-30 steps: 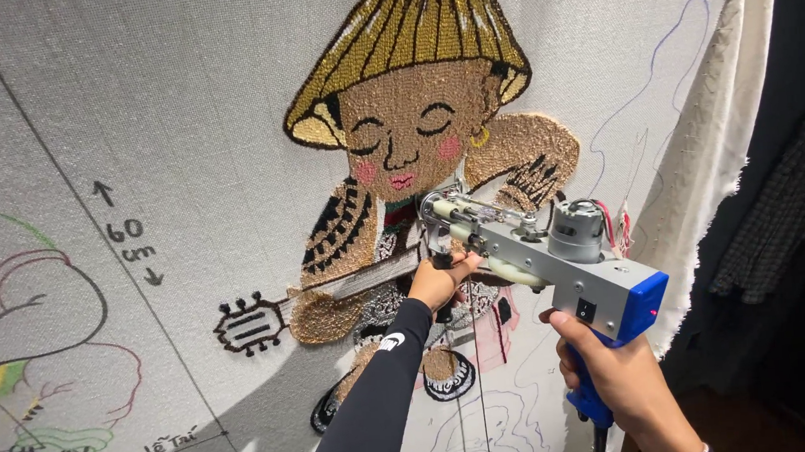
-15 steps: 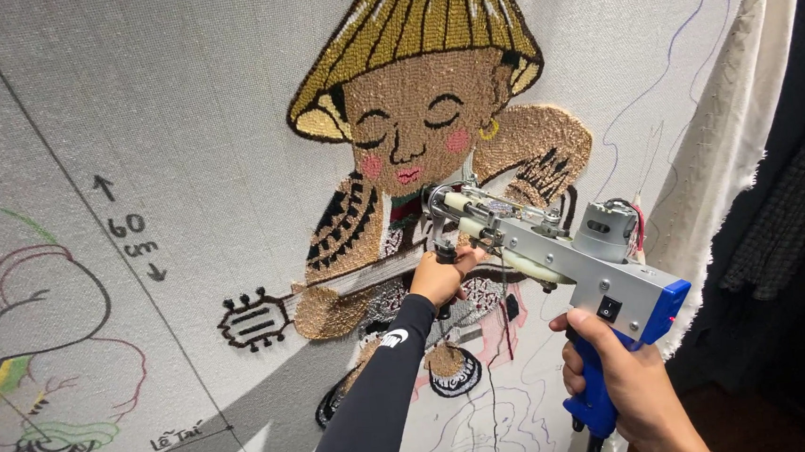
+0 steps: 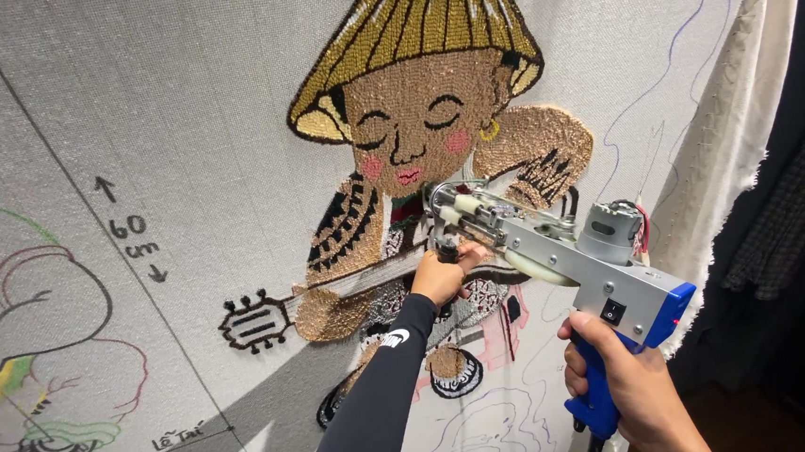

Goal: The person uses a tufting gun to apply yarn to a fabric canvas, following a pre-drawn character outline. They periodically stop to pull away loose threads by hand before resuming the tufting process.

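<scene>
1. You are holding the gun (image 3: 555,253), a grey metal tufting tool with a blue grip, against the cloth (image 3: 177,110) that is stretched upright in front of you.
2. Your right hand (image 3: 621,385) is closing fully around the blue grip at the rear, below the body.
3. Your left hand (image 3: 444,272) is wrapping the small front handle under the nose, fingers shut on it; a black sleeve (image 3: 376,388) is covering that arm.
4. The gun is looking rigid and rather heavy, I think, with the motor at the back, so both handles are the right places to hold. Near the needle the parts are looking thin and exposed.
5. Its long axis is running from lower right to upper left. The nose is pointing into the cloth, at the chest of the tufted figure (image 3: 414,121), just under the chin.
6. The cloth is looking soft but taut, and the pile of the figure is looking thick and fuzzy.
</scene>
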